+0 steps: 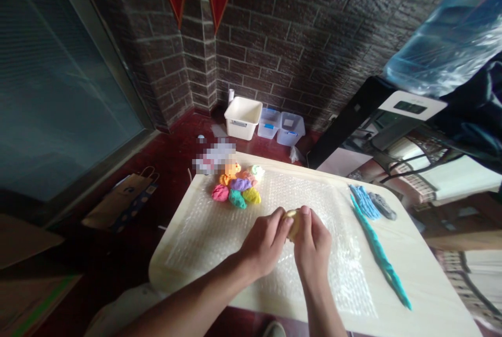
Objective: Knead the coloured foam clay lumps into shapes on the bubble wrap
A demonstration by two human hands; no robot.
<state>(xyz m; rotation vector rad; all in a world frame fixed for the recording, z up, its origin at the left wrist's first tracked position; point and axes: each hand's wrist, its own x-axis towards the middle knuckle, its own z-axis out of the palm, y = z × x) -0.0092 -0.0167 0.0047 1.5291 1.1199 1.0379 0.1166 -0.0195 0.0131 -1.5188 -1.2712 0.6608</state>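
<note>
Over the sheet of bubble wrap, both of my hands meet on one pale yellow lump of modelling clay. My left hand pinches its left side with thumb and fingers. On the other side, my right hand grips it with the thumb on top. The fingers hide much of the clay. Several coloured clay lumps lie together beyond my left hand, among them a pink one, a green one, a purple one and a yellow-green one.
On the pale table, a long teal roll lies to the right, near blue ridged strips and a grey lump. A cream bin and clear boxes stand on the floor behind. A water dispenser rises at right.
</note>
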